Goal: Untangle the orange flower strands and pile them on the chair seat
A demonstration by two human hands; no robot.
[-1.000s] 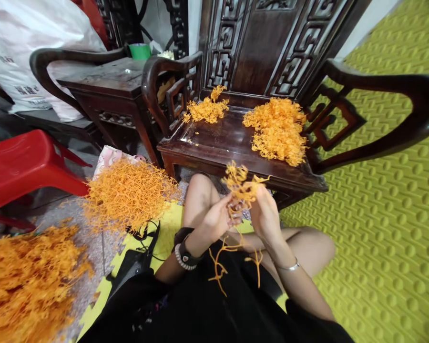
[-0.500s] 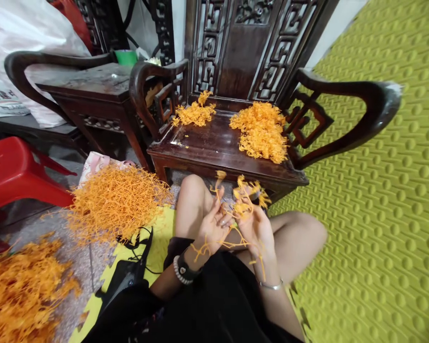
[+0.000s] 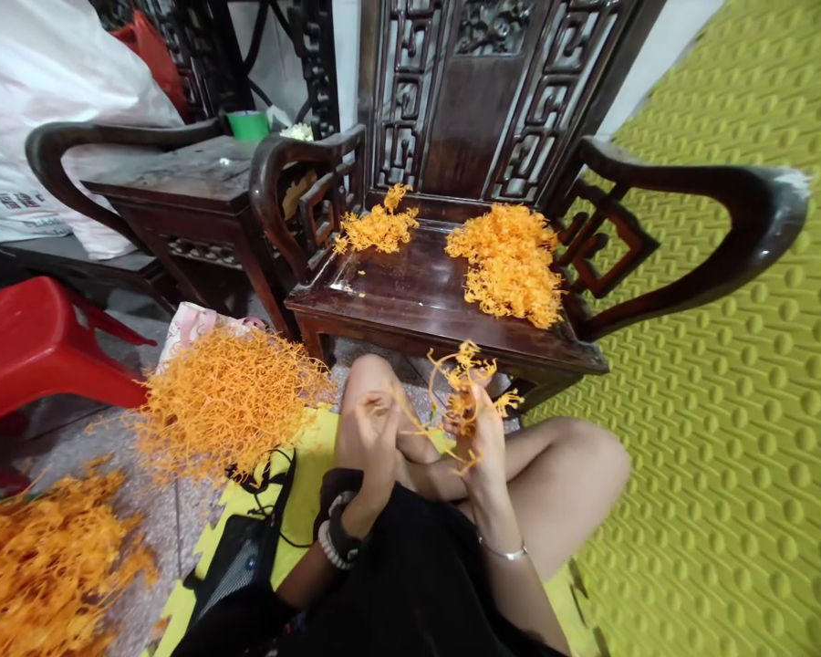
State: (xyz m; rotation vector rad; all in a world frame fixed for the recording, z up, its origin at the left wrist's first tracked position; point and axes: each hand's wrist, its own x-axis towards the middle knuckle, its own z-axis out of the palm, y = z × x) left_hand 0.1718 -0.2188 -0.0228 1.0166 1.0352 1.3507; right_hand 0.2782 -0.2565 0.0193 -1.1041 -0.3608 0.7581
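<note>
Above the crossed legs, my right hand [image 3: 484, 433] is closed round a bunch of orange curly strands [image 3: 466, 370], whose ends stick out above and below the fingers. To its left, my left hand [image 3: 378, 438] is blurred, its fingertips close together by the left knee; a thin orange strand runs from near them toward the bunch. A loose pile of thin orange strands [image 3: 229, 401] lies on the floor to the left. On the wooden chair seat [image 3: 410, 278] sit a small orange clump [image 3: 378, 228] and a larger one [image 3: 510, 265].
A red stool [image 3: 34, 342] stands at the left, above another orange heap [image 3: 41, 557]. A black mesh bag [image 3: 236, 557] lies on the yellow mat. Behind are a side table [image 3: 178, 173] with a green roll [image 3: 248, 125] and large white bags [image 3: 55, 119].
My left hand has moved left, away from my right hand, which has turned more upright with the bunch. The strands that hung across both wrists no longer lie there. The view has shifted slightly.
</note>
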